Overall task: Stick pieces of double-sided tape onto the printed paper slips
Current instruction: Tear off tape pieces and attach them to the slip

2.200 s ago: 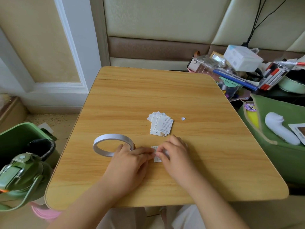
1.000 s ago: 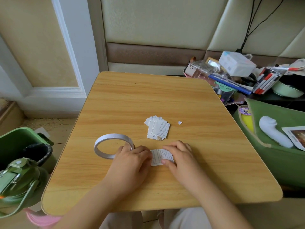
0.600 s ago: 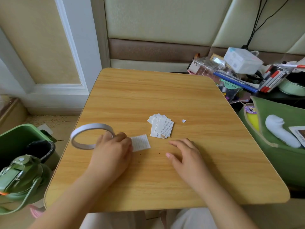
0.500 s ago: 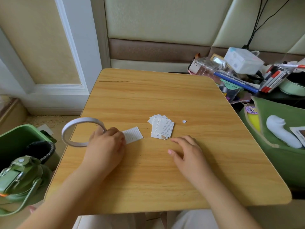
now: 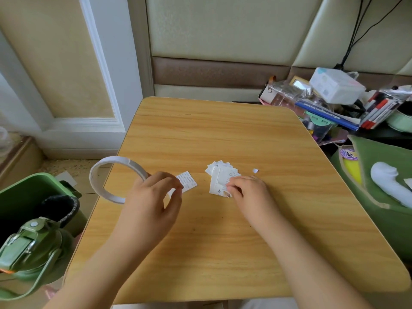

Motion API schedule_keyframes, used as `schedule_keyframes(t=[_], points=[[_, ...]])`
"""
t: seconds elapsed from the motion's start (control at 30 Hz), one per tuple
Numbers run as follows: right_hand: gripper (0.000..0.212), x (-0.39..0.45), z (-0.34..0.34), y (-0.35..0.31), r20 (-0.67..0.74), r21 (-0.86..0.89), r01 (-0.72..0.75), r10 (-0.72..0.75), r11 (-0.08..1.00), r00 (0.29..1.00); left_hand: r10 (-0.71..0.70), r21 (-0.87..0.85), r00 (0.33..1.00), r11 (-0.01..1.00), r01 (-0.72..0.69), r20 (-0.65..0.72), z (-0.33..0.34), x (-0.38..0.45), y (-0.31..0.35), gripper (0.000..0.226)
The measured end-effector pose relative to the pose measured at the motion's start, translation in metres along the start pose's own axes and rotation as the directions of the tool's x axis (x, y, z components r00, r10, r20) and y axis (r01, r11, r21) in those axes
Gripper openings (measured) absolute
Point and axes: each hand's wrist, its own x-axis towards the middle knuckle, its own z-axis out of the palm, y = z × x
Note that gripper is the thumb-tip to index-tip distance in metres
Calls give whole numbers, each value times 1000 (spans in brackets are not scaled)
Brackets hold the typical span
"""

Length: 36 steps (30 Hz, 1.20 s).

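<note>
R hand now on slip stack

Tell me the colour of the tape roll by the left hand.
White, seen in the head view: the tape roll is a thin white ring.
</note>
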Motion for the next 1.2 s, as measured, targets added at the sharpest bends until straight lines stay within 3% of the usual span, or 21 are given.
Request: schedule_keyframes(t=[0.07,0.17,0.3,0.4,0.47,0.57,0.7,0.8,0.87,0.93,0.97,1.03,1.1,1.17,1.2], points=[[32,-4,-2,1,7,-39,-11,12,999,1000,-9,-48,1000,999,9,2,-3,-5,5,27],[9,-8,-5,-3,-63,-79,-22,17,997,998,-36,-77,999,996,37,17,-6,-11,11,23],[19,-26,-9,-9,-301,-112,105,-135,988,944,-27,-176,1000,984,30,15,-13,-15,24,18],[11,-59,-8,-13,-280,-230,189,-250,955,927,-92,-362,996,928,92,17,-20,-21,36,21],[8,-77,1,-11,-209,-258,219,-275,941,938,-123,-574,989,805,151,87,-22,-25,43,20],[23,-89,6,-9,-156,-149,224,-247,963,956,-104,-842,980,502,198,169,-24,-26,52,4],[31,-97,-32,-40,-266,292,189,-110,938,958,0,-953,971,191,234,238,-26,-29,62,23],[32,-102,-61,-69,-360,405,323,-175,855,916,91,-975,972,57,214,219,-28,-31,75,34],[35,-104,-68,-80,-341,425,363,-225,829,913,81,-981,978,30,191,193,-30,-33,83,34],[35,-105,-68,-83,-327,406,366,-241,838,914,9,-977,980,79,197,198,-32,-30,91,41],[34,-106,-67,-83,-337,383,370,-245,847,909,-14,-972,979,116,202,202,-33,-28,94,51],[31,-106,-67,-82,-366,334,380,-253,863,896,-31,-969,979,143,204,201,-34,-23,101,93],[28,-104,-67,-79,-399,271,402,-278,875,874,-33,-961,984,213,177,174,-35,-18,107,110],[25,-101,-69,-76,-457,197,417,-293,888,840,-62,-937,984,300,179,168,-29,-14,106,102],[25,-99,-71,-74,-493,174,413,-284,894,823,-127,-932,974,289,217,187,-25,-15,103,88]])
